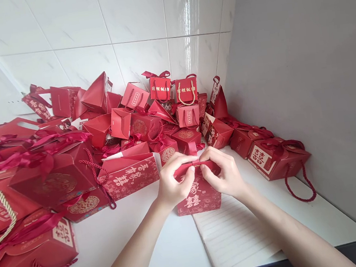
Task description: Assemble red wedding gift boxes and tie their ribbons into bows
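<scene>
A red gift box with pale Chinese characters stands upright on the white table, partly over a lined notebook. Both hands meet at its top edge. My left hand pinches a red ribbon from the left, thumb in front and index finger behind. From the right, my right hand pinches the same ribbon close to the other thumb. The ribbon lies across the box top, and part of it is hidden by the fingers.
Red gift boxes with ribbons and cord handles are heaped along the tiled wall. A large box stands at the near left. Another box with a hanging cord sits at the right by the grey wall. The table's front edge runs below.
</scene>
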Demonstrator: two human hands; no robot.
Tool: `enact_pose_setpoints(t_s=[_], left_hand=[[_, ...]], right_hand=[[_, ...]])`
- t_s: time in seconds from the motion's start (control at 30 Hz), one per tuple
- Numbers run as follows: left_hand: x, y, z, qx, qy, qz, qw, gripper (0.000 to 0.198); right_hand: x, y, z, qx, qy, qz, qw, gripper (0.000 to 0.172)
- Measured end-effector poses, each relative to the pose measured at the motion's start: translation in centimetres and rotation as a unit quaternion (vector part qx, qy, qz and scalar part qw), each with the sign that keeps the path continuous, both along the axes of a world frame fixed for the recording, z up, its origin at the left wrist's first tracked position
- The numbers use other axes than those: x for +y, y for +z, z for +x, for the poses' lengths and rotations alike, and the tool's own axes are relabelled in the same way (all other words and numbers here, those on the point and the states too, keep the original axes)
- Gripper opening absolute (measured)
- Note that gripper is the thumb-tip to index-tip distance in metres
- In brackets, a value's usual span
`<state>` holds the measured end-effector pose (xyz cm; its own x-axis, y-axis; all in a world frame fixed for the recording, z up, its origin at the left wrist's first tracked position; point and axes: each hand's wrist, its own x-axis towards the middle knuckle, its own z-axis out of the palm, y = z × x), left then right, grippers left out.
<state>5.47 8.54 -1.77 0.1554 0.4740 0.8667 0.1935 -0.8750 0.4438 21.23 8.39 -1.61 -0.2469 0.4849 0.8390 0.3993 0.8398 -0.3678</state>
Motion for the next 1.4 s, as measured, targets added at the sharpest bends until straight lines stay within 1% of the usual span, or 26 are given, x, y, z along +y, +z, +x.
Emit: enact_pose_setpoints(t_s=[0.4,0.7,0.9,1.03,1.07,1.1,1.13,1.2,1.23,1.3,1.33,1.37,1.4], left_hand=[[-0.3,0.2,0.1,0.015,0.044,0.001,0.999,0.015],[-0.4,0.4,0.0,0.007,0.04,-0.014,0.999,0.015],[-0.4,0.6,-0.1,0.012,0.025,-0.02,0.999,0.016],[-0.3,0.4,-0.1,0.006,0.032,-0.02,0.999,0.016],[-0.2,0.3,-0.1,0.003,0.037,-0.023,0.999,0.017],[-0.2,0.2,-0.1,-0.002,0.042,-0.028,0.999,0.019],[-0.2,0.1,-0.2,-0.011,0.048,-0.035,0.998,0.023],[0.0,0.0,-0.3,-0.029,0.052,-0.058,0.996,0.036],[0.0,-0.1,-0.4,-0.036,0.047,-0.074,0.995,0.042],[0.3,-0.4,-0.7,-0.045,0.015,-0.115,0.992,0.05],[0.5,-0.5,-0.8,-0.052,-0.012,-0.136,0.989,0.052],[0.8,-0.7,-1.0,-0.067,-0.037,-0.154,0.985,0.053],[1.1,-1.0,-1.1,-0.089,-0.055,-0.165,0.981,0.054]], right_hand=[[0.0,0.0,0.0,0.005,0.004,-0.002,1.0,0.012],[0.0,0.0,0.1,0.0,0.007,-0.002,1.0,0.012],[-0.2,0.3,0.1,0.013,0.029,-0.033,0.999,0.013],[-0.1,0.5,0.1,0.027,0.04,-0.085,0.995,0.014],[0.0,0.5,0.2,0.038,0.043,-0.108,0.993,0.011],[0.0,0.6,0.3,0.054,0.048,-0.135,0.988,0.005],[0.1,0.7,0.5,0.073,0.058,-0.165,0.982,0.006],[0.3,1.0,1.1,0.093,0.097,-0.233,0.963,0.027],[0.4,1.1,1.4,0.085,0.122,-0.268,0.952,0.03],[0.8,1.3,2.2,0.056,0.157,-0.326,0.93,0.023],[1.0,1.3,2.6,0.056,0.161,-0.346,0.923,0.02],[1.3,1.2,3.0,0.078,0.156,-0.355,0.918,0.019],[1.7,1.1,3.2,0.124,0.146,-0.355,0.915,0.02]])
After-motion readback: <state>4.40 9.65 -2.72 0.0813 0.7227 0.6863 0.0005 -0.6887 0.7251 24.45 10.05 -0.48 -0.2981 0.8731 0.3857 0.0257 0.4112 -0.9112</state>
